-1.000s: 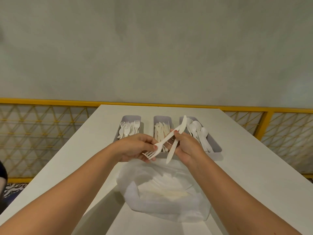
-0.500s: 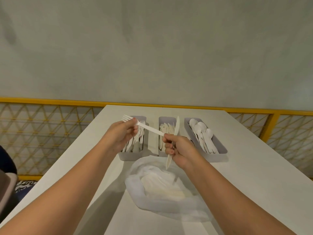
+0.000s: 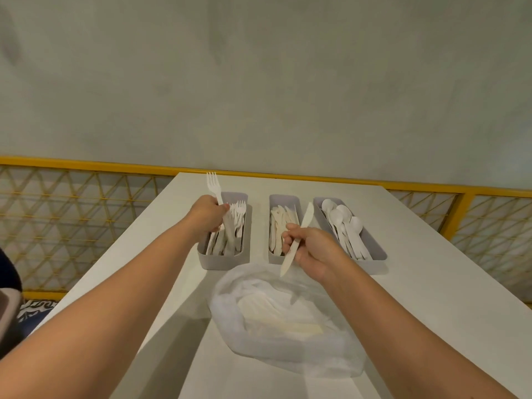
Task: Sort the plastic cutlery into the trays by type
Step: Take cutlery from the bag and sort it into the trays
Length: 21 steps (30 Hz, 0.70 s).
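Three grey trays stand side by side on the white table: a fork tray [image 3: 203, 258] on the left, a knife tray [image 3: 273, 259] in the middle, a spoon tray [image 3: 377, 256] on the right. My left hand [image 3: 207, 216] holds a white plastic fork [image 3: 214, 185] over the fork tray, tines pointing up and away. My right hand [image 3: 312, 249] grips a cream plastic knife [image 3: 305, 223] over the near end of the knife tray, blade end tilted up. A clear plastic bag [image 3: 288, 321] with more cutlery lies in front of the trays.
The white table [image 3: 431, 283] ends at a far edge near a yellow railing [image 3: 86, 165] with mesh panels. A grey wall rises behind. A dark object and patterned floor show at the lower left edge.
My left hand carried the fork leftward from in front of the middle tray to over the fork tray. My right hand kept the knife and stayed near the knife tray.
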Available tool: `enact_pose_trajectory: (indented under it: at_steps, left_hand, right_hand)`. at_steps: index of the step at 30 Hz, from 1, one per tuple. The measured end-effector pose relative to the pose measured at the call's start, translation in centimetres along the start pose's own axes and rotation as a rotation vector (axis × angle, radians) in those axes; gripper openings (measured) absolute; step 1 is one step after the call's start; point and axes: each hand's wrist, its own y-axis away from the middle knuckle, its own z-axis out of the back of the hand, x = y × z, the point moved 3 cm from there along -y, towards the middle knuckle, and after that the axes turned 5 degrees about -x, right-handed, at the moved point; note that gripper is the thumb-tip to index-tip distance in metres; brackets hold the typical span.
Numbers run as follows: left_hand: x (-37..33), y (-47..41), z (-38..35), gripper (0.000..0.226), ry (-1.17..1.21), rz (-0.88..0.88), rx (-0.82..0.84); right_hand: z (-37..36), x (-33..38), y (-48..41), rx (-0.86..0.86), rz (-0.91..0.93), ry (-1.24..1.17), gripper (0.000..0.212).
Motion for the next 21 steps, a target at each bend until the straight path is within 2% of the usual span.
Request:
enact_pose_trajectory:
  at_steps: [3, 7, 10, 13, 16, 21]
  left_hand:
    - [0.5, -0.5, -0.5, 0.028, -0.316, -0.094, -0.065]
    - [1.6, -0.7, -1.8, 0.029, -0.507, -0.171, -0.047]
    - [1.9, -0.6, -2.5, 0.033, -0.523, -0.198, -0.078]
    - [1.8, -0.6, -2.8, 0.049, -0.465, -0.219, -0.146]
    - [0.6, -0.1, -3.6, 0.053, -0.444, -0.313, -0.190]
    - [-1.5, 1.2, -7.0, 0.041, -0.373, -0.310, 0.071]
  right_hand:
    - [0.3, 0.6, -0.4, -0.002, 0.006, 0.012, 0.024]
    - [0.9, 1.0, -1.0, -0.030, -0.010, 0.014, 0.015]
    - [1.3, 1.3, -1.6, -0.045, -0.024, 0.113, 0.013]
    - [1.5, 1.9, -2.7, -0.081, 0.008, 0.261, 0.019]
    - [1.3, 2.7, -3.5, -0.163, 0.062, 0.394, 0.016]
    - [0.6, 3.2, -5.7, -0.270, 0.118, 0.584, 0.022]
